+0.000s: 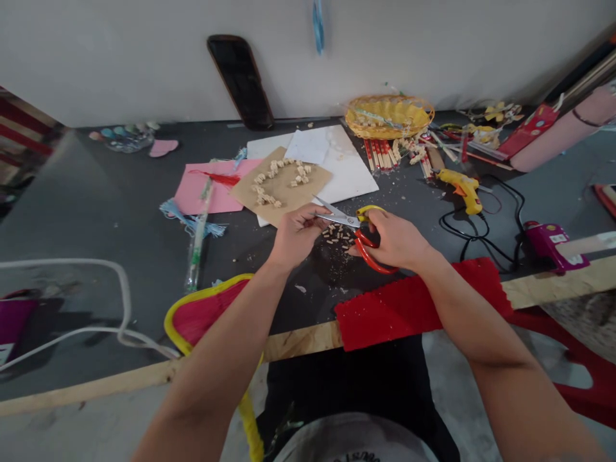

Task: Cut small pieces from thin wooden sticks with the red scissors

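Observation:
My right hand (398, 240) grips a pair of scissors (349, 220) by its red and yellow handles. The blades stand apart and point left toward my left hand (296, 236). That hand's fingers are pinched together at the blades; whatever they hold is too small to name. Below the blades, short cut pieces of stick (338, 236) and pale crumbs are scattered on the dark table. Just beyond my left hand, small beige clusters (267, 196) form a curved line on a brown sheet of card (245, 186).
At the back stands a yellow woven basket (356, 128) beside red-tipped sticks (380, 156). A yellow glue gun (461, 187) with a black cable lies right. Red cloth (389, 311) covers the front edge. Left are pink paper (183, 192), a blue tassel (187, 221) and a leaning phone (240, 80).

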Available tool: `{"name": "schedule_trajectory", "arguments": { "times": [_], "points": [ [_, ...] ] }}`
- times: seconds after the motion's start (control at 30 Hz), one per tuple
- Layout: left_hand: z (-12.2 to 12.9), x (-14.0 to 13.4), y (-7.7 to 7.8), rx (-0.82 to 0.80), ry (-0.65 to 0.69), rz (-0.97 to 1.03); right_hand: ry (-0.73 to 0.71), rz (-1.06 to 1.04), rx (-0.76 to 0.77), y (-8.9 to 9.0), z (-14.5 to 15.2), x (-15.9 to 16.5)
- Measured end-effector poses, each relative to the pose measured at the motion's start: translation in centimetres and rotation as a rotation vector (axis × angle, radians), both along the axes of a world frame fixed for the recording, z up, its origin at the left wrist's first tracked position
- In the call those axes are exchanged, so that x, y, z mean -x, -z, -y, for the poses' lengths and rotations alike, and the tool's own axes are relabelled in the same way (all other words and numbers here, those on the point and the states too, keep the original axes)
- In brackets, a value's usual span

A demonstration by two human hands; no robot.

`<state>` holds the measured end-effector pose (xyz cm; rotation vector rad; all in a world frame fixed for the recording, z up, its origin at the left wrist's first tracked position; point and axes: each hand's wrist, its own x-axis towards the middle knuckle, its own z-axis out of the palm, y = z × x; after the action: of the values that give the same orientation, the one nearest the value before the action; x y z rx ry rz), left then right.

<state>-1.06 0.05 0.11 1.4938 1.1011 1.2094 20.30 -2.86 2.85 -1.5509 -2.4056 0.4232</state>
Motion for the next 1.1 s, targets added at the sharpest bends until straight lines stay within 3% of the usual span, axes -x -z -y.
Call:
{"name": "schedule_trajectory", "arguments": {
  "times": [0.2, 0.33, 0.6, 0.8, 1.1],
  "points": [
    [0.3, 0.0, -0.1, 0.051, -0.026, 0.028, 0.048, 0.020, 0.056, 0.5, -0.3, 0.5],
    [0.2, 0.1, -0.1, 0.093, -0.045, 0.083, 0.138, -0.128, 0.030, 1.0, -0.8, 0.1],
    [0.1, 0.4, 0.5, -0.147, 0.043, -0.496, 0.265, -0.313, -0.011, 1.1, -1.3, -0.6],
    [0.0, 0.6, 0.6, -0.169, 0.037, -0.535, 0.292, -0.413, -0.019, 1.2, -1.5, -0.7],
    [-0.3, 1.1, -0.1, -0.165, -0.095, -0.595, 0.313, -0.470, -0.042, 1.3, -1.7, -0.9]
  ]
}}
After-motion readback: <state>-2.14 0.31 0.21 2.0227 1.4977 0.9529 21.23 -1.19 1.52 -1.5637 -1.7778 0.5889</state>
